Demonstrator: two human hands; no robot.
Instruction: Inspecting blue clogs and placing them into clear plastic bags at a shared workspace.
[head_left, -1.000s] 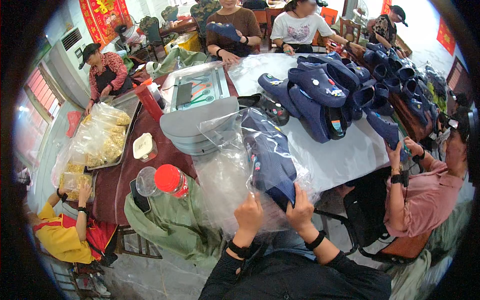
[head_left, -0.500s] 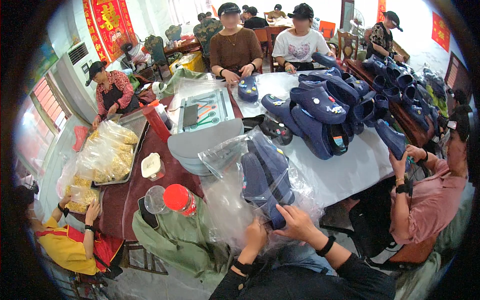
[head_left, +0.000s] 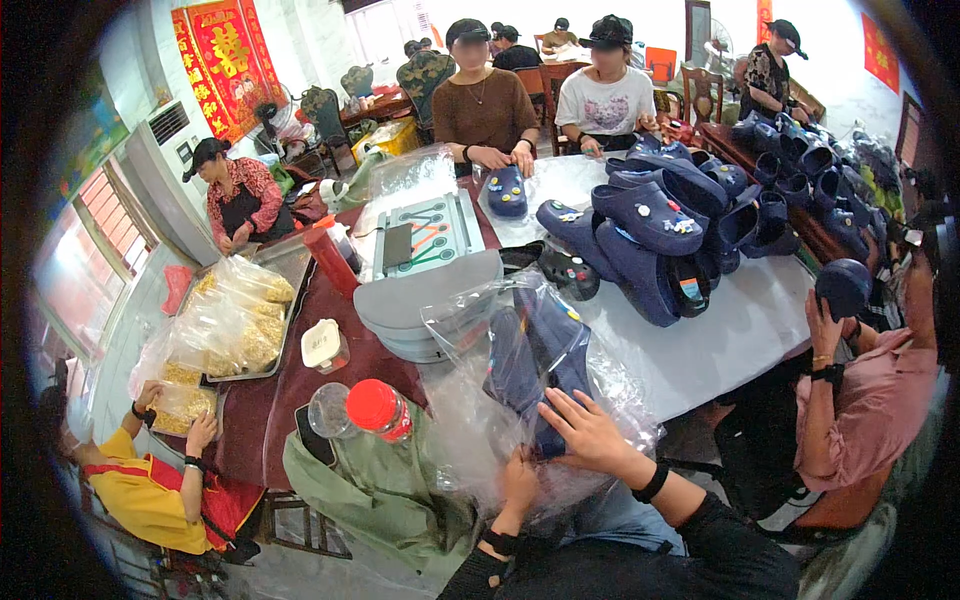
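A pair of navy blue clogs (head_left: 556, 335) lies inside a clear plastic bag (head_left: 455, 400) in front of me, at the near edge of the table. My left hand (head_left: 519, 480) is closed on the bag's near edge, its fingers partly covered by the film. My right hand (head_left: 590, 432) rests with straight, spread fingers against the heel end of the clogs, over the bag's mouth. The clear film hides some detail of the clogs.
Decorated navy clogs (head_left: 650, 225) are piled on the white sheet (head_left: 690, 350). Left of the bag stand a red-lidded jar (head_left: 375, 410), a white tub (head_left: 325, 346) and a grey stack (head_left: 428, 305). A co-worker at right lifts a clog (head_left: 842, 290). Several others sit around.
My right hand has gone from gripping the clog's heel to lying spread against it. The clogs sit slightly deeper in the bag. The co-worker at right has turned their clog.
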